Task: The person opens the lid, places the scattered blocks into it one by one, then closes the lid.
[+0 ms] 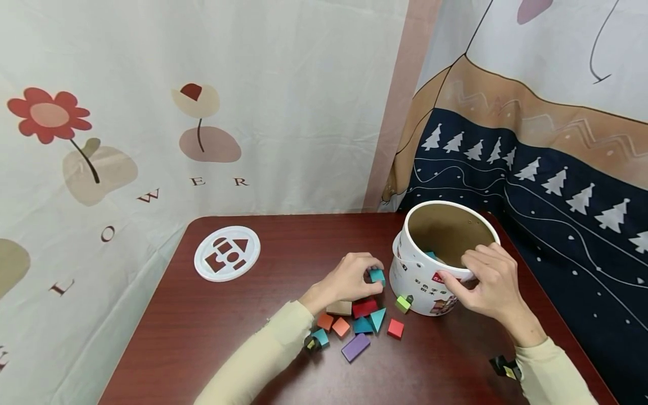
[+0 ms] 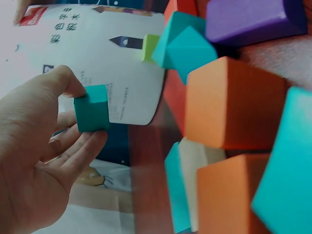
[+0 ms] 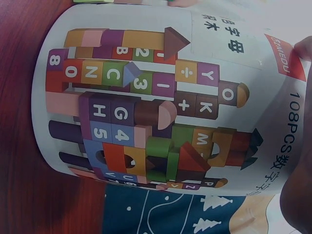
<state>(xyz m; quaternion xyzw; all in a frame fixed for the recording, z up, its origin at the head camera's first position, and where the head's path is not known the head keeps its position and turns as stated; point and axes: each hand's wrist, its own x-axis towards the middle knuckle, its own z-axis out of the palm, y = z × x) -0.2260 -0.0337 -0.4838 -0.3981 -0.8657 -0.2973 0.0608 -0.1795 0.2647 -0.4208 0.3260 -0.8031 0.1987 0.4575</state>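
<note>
A teal block (image 2: 91, 108) is pinched between the thumb and fingers of my left hand (image 1: 354, 277), just left of the white printed bucket (image 1: 405, 278). My right hand (image 1: 491, 281) grips the bucket's rim at the front right, fingers over the edge and thumb outside. Inside the bucket a bit of teal (image 1: 431, 255) shows; the rest of its floor is hidden. Below my left hand lie loose blocks: a purple one (image 1: 356, 347), a red cube (image 1: 396, 328), a teal triangle (image 1: 377, 319) and an orange block (image 2: 234, 105). A lime green block (image 1: 403, 304) sits against the bucket's foot.
A white round lid (image 1: 228, 253) with cut-out shapes lies at the back left of the dark red table (image 1: 167, 337). Printed curtains hang behind the table and along its right side.
</note>
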